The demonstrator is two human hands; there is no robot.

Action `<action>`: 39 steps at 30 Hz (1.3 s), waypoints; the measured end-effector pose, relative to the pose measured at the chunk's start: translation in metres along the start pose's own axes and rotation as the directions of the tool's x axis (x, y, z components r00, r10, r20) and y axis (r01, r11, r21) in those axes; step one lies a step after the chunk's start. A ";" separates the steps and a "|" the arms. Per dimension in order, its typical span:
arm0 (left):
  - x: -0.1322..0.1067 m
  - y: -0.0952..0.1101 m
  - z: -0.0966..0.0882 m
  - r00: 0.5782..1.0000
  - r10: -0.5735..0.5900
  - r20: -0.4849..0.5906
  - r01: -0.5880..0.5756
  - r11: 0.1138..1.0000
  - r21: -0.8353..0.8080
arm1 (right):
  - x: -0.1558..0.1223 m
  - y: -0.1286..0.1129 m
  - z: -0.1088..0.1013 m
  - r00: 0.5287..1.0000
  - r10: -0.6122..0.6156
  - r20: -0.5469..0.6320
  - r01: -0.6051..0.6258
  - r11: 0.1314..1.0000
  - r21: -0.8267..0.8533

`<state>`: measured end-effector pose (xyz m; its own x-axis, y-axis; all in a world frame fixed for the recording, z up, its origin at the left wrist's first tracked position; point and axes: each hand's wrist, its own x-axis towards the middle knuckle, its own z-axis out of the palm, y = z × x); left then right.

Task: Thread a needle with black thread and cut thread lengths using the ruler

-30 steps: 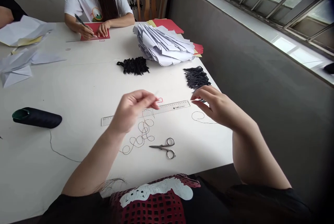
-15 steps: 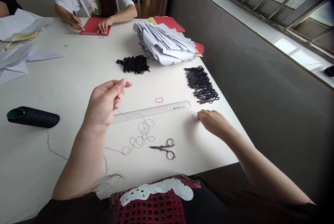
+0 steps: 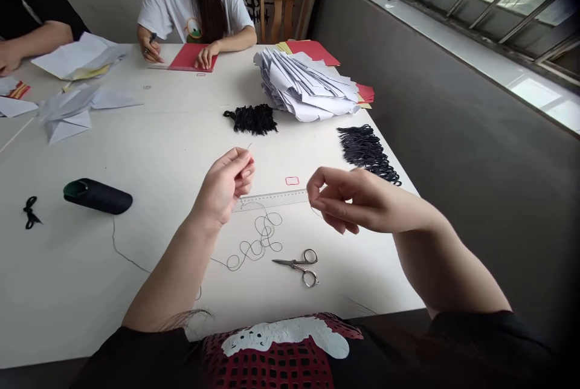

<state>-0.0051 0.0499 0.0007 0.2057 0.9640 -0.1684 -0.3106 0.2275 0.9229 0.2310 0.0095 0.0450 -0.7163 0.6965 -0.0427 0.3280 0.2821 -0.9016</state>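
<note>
My left hand (image 3: 229, 180) is closed in a pinch, with a thin, straight needle (image 3: 249, 145) poking up from the fingertips. To its right, my right hand (image 3: 347, 199) is raised with thumb and fingers pinched together. A fine strand hangs from those fingertips; its end is hidden. Loose black thread (image 3: 254, 248) lies in curls on the table below the hands. Behind them, a clear ruler (image 3: 281, 197) is partly covered by both hands. Small metal scissors (image 3: 296, 264) rest nearer me, slightly spread.
A dark thread spool (image 3: 102, 197) lies at left beside a small black knotted cord (image 3: 31, 212). Black cord bundles (image 3: 254, 119) and looped cords (image 3: 365, 150) lie beyond my hands. Stacked white paper (image 3: 308, 84) stands behind. Across the table (image 3: 158, 153), a person (image 3: 190, 8) works over red card.
My right hand has lifted from the table near the looped cords and moved left, toward my left hand. My left hand keeps its pinch. The view has shifted a little left.
</note>
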 end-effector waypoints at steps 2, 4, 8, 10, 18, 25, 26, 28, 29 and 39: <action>-0.001 -0.003 0.002 1.000 0.016 0.012 -0.016 1.000 0.013 | 0.015 -0.013 0.003 0.997 -0.064 -0.031 0.067 0.990 0.125; -0.002 -0.006 0.004 0.998 0.060 0.026 -0.061 0.998 0.020 | 0.029 -0.019 0.008 0.991 -0.100 -0.088 0.117 0.971 0.209; -0.006 -0.012 0.011 0.987 0.152 0.054 -0.151 0.988 -0.014 | 0.054 -0.012 0.025 0.928 -0.148 -0.342 0.224 0.955 0.193; -0.008 -0.013 0.014 0.984 0.166 0.072 -0.165 0.986 -0.021 | 0.062 -0.004 0.034 0.875 -0.132 -0.467 0.213 0.969 0.125; -0.015 -0.018 0.018 0.973 0.222 0.058 -0.229 0.962 0.149 | 0.066 0.019 0.048 0.800 0.000 -0.600 0.180 0.954 0.240; -0.015 -0.017 0.017 0.928 0.354 0.115 -0.373 0.886 0.275 | 0.065 0.019 0.048 0.789 0.056 -0.612 0.182 0.930 0.319; -0.015 -0.016 0.017 0.923 0.366 0.120 -0.386 0.877 0.285 | 0.065 0.019 0.047 0.787 0.058 -0.615 0.179 0.931 0.317; -0.015 -0.016 0.017 0.915 0.381 0.129 -0.402 0.865 0.299 | 0.065 0.018 0.047 0.785 0.063 -0.616 0.172 0.933 0.315; -0.015 -0.015 0.016 0.913 0.387 0.132 -0.409 0.860 0.305 | 0.065 0.018 0.047 0.786 0.067 -0.614 0.167 0.934 0.316; -0.016 -0.014 0.016 0.914 0.382 0.136 -0.405 0.859 0.312 | 0.063 0.020 0.048 0.778 0.076 -0.624 0.164 0.934 0.317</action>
<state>0.0106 0.0293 -0.0046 0.1952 0.9495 0.2454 -0.0608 -0.2380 0.9693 0.1627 0.0275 0.0032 -0.1482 0.9747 0.1671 -0.0064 0.1680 -0.9858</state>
